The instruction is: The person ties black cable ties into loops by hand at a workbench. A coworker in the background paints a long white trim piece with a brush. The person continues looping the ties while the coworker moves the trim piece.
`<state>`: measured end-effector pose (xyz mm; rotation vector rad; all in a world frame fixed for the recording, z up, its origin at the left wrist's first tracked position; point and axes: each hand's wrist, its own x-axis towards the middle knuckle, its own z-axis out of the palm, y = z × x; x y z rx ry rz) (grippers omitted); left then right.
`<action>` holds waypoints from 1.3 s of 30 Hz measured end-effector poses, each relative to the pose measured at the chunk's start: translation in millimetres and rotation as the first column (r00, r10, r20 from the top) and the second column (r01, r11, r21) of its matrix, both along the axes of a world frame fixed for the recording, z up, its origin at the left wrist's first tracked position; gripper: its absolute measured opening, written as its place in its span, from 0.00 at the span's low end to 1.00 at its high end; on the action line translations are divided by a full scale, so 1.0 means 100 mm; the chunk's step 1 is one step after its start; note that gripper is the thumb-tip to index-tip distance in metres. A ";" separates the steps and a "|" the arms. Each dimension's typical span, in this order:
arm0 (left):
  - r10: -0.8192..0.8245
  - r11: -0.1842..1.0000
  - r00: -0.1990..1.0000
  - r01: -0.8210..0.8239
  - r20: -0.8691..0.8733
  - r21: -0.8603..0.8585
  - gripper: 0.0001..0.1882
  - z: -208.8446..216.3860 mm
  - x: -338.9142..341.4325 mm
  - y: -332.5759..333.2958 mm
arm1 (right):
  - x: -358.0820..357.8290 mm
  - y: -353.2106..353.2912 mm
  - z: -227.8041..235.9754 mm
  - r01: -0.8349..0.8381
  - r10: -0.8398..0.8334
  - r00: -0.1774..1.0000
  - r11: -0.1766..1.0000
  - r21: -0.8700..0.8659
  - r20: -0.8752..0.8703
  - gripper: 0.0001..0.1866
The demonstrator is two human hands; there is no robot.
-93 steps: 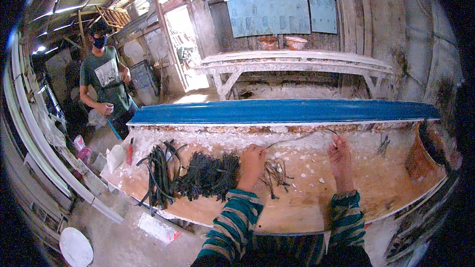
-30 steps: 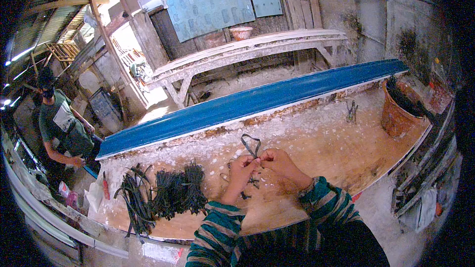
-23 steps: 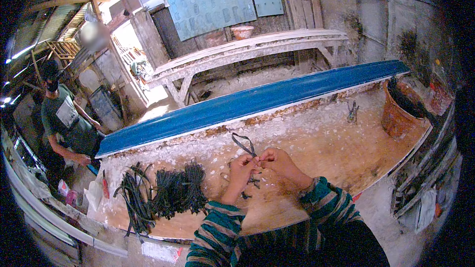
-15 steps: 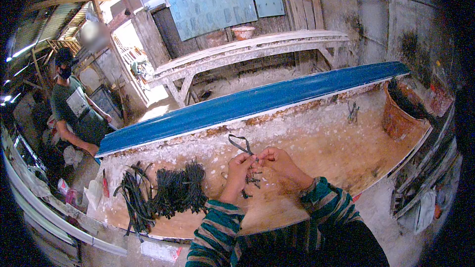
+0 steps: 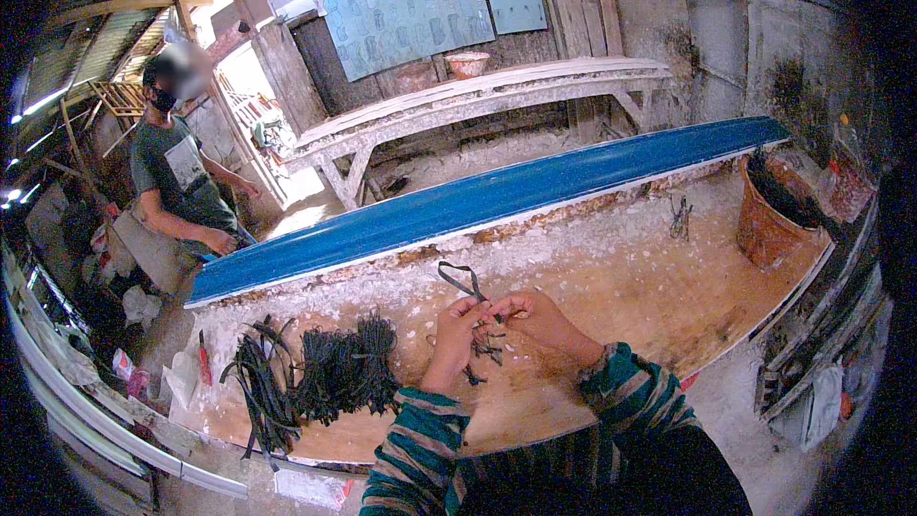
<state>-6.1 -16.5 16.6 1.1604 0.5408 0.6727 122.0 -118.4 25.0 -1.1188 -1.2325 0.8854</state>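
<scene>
Over the middle of the wooden worktable, my left hand (image 5: pixel 460 327) pinches a thin black strap (image 5: pixel 460 273), whose loop rises above my fingers. My right hand (image 5: pixel 535 315) is closed on the strap's other end, its fingertips nearly touching the left ones. Just below the hands, small dark strap pieces (image 5: pixel 489 352) lie on the wood. To the left of my left hand sit tied bundles of black straps (image 5: pixel 346 365). Beside them, farther left, loose longer black strips (image 5: pixel 264 384) are heaped.
A blue ledge (image 5: pixel 478 201) runs along the table's far side. At the right end stands a rusty-orange bucket (image 5: pixel 770 215) of dark strips. A small red-handled tool (image 5: pixel 203 358) lies at the left. Beyond the ledge's left end stands another person (image 5: pixel 181 177). Behind is a whitened bench (image 5: pixel 478 96).
The other person has moved right along the ledge's far left end and stands more upright. My hands have barely shifted, still pinching the strap.
</scene>
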 end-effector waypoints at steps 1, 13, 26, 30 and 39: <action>-0.007 1.000 1.000 0.007 -0.001 -0.002 0.05 0.01 0.00 0.00 | -0.02 -0.02 0.04 0.005 -0.005 0.999 1.000 -0.013 -0.032 0.09; -0.035 0.998 0.997 0.031 -0.070 -0.059 0.05 0.00 0.02 -0.05 | 0.08 0.10 -0.15 0.314 -0.318 0.944 0.948 0.059 0.088 0.08; 0.021 0.998 0.998 -0.025 0.066 0.062 0.04 -0.06 0.02 -0.02 | 0.06 0.02 0.00 0.234 -0.241 0.959 0.970 0.059 0.149 0.08; 0.039 0.994 0.995 -0.048 0.087 0.103 0.04 -0.07 0.04 -0.04 | 0.07 0.06 -0.10 0.198 -0.198 0.977 0.980 0.000 0.076 0.07; 0.030 0.992 0.990 -0.047 0.134 0.120 0.04 -0.09 0.07 -0.07 | 0.18 0.15 -0.26 -0.019 0.021 0.999 0.998 -0.068 0.033 0.07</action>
